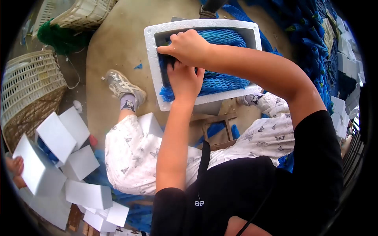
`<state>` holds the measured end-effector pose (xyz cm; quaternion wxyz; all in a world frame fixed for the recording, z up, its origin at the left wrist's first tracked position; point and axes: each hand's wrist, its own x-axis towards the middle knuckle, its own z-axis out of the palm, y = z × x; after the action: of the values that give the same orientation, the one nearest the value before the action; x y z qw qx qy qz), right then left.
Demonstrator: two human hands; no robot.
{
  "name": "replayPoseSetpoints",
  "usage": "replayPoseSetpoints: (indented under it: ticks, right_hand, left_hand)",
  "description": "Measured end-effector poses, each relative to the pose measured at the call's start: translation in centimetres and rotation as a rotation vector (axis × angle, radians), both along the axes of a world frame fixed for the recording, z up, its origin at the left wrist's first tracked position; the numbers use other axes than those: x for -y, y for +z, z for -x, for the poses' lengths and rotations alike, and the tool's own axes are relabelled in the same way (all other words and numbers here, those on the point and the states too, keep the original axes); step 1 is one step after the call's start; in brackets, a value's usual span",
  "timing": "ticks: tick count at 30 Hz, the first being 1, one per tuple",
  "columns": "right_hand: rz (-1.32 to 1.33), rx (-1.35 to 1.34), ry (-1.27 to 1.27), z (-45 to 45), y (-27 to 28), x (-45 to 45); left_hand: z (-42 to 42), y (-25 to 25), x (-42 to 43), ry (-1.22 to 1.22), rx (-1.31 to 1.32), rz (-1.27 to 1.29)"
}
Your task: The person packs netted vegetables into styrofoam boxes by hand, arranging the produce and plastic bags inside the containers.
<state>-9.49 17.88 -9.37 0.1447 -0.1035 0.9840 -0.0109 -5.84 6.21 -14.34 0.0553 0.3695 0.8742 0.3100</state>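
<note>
A white foam box (pixel 152 70) in front of me holds bundles of blue mesh netting (pixel 224 37), laid lengthwise. My right hand (pixel 189 48) reaches across from the right into the box's left end. Its fingers are curled and the thumb sticks out to the left near the rim; whatever they grip is hidden. Just below it, my left hand (pixel 185 80) dips into the same end with its fingers apart, beside the netting. Its fingertips are out of sight, partly under the right hand. A frayed end of netting shows at the box's lower left corner.
White foam boxes (pixel 88 193) are piled at the lower left, where another person's hand (pixel 15 166) touches one. Plastic baskets (pixel 33 74) stand at the left. Blue netting (pixel 311 39) is heaped at the right. A wooden frame (pixel 226 128) sits between my legs.
</note>
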Motion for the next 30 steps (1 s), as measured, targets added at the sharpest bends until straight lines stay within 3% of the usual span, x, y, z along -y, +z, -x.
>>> replayPoseSetpoints:
  ticks: [2,4,8,10,12,13,14,16,17,19,22,23,24,25,26,27,28,29,30]
  right_hand:
    - [0.086,-0.138,-0.054,0.3,-3.1,-0.6]
    - [0.191,-0.115,-0.172,0.2,-4.2,-0.5]
    - [0.324,-0.094,-0.125,-0.7,-5.3,-2.2]
    - [0.697,-0.189,-0.049,-2.3,-3.0,-3.4]
    - [0.627,-0.415,-0.071,-5.8,0.1,-6.3]
    - [0.551,-0.442,-0.306,-10.0,0.2,-7.3]
    - [0.478,-0.467,-0.538,-13.5,0.0,-8.2]
    - [0.569,-0.279,-0.674,-17.5,-5.4,-7.3]
    - [0.479,-0.277,-0.655,-17.0,-4.9,-6.8]
    - [0.558,-0.29,-0.646,-16.7,-5.6,-7.3]
    - [0.856,-0.27,-0.615,-17.3,-4.3,-8.1]
    - [0.927,-0.319,-0.615,-17.9,-1.9,-7.8]
    - [0.836,-0.458,-0.565,-18.5,0.5,-7.9]
    - [0.731,-0.648,-0.668,-20.4,0.4,-7.9]
    - [0.783,-0.796,-0.877,-21.7,-0.3,-7.3]
    - [0.721,-0.757,-1.077,-23.4,-3.5,-7.9]
    - [1.012,-0.526,-1.382,-25.5,-8.1,-9.4]
    - [1.259,-0.294,-1.346,-26.7,-10.5,-10.7]
    - [1.073,-0.197,-1.247,-27.0,-12.4,-11.5]
  left_hand:
    - [0.5,-0.5,-0.5,-0.006,-0.079,-0.05]
    - [0.9,-1.3,-0.6,-0.019,-0.048,-0.105]
    - [0.1,-0.1,-0.3,-0.083,-0.014,-0.025]
    - [0.2,1.4,0.8,-0.135,0.05,0.01]
    - [-0.5,2.9,1.9,-0.023,-0.04,0.071]
    - [-0.8,2.3,2.2,-0.057,0.073,0.101]
    - [-1.0,0.4,1.7,-0.064,0.005,0.285]
    - [-0.4,-0.5,1.3,-0.065,-0.011,0.296]
    - [-0.3,-0.6,1.0,-0.06,-0.016,0.302]
    - [-0.1,-0.4,1.2,-0.067,0.01,0.331]
    - [-0.1,-0.5,1.9,-0.074,0.014,0.233]
    - [0.4,-0.3,2.7,-0.102,0.056,-0.024]
    - [0.0,3.1,3.3,-0.054,-0.003,-0.03]
    - [-0.6,3.7,4.3,0.003,-0.035,-0.056]
    - [-1.7,3.0,4.6,0.085,0.132,-0.255]
    - [-2.9,0.6,4.8,0.143,0.244,-0.165]
    - [-2.7,0.7,4.3,0.183,0.33,-0.025]
    - [-1.4,0.9,3.3,0.233,0.394,-0.099]
    - [1.1,-1.1,2.6,0.22,0.48,-0.207]
